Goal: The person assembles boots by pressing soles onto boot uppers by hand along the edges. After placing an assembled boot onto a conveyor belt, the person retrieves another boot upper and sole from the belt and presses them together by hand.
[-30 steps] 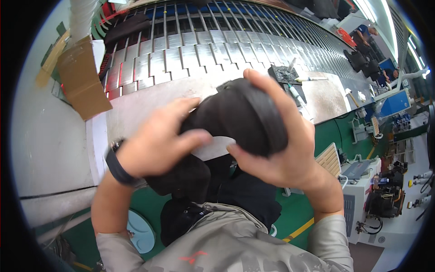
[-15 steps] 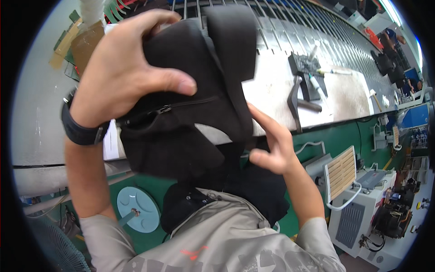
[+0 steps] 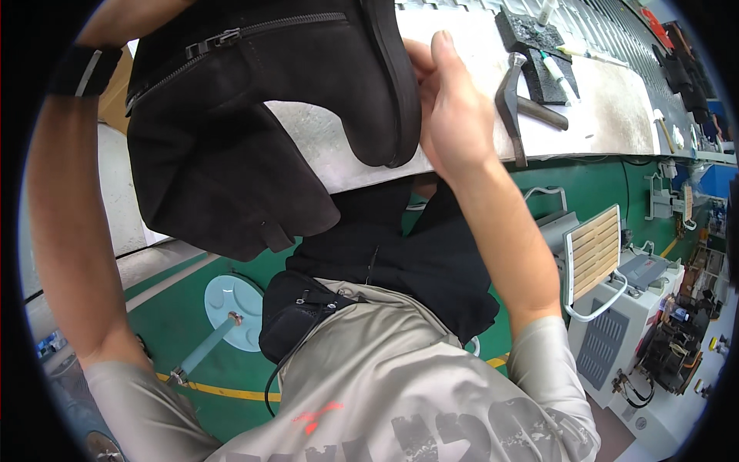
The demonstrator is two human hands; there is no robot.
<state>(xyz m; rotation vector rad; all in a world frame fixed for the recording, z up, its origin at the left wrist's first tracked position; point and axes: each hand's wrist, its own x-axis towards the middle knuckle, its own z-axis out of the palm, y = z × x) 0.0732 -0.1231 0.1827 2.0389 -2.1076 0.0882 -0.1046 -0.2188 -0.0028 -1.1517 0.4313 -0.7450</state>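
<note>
Hands: two, one left hand [image 3: 131,19] and one right hand [image 3: 460,119]. Boots: one black boot [image 3: 331,65], bearing one zip [image 3: 223,38]. Bench [image 3: 616,100], right: one dark hammer [image 3: 509,104], two black blocks [image 3: 537,85]. Right: one slatted wooden panel [image 3: 594,250]. Left: one round pale-blue base [image 3: 222,296]. Waist bags: one [image 3: 289,327].

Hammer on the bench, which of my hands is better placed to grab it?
Probably your right hand: it's just left of the hammer, while your left hand is across the boot, upper left.
</note>
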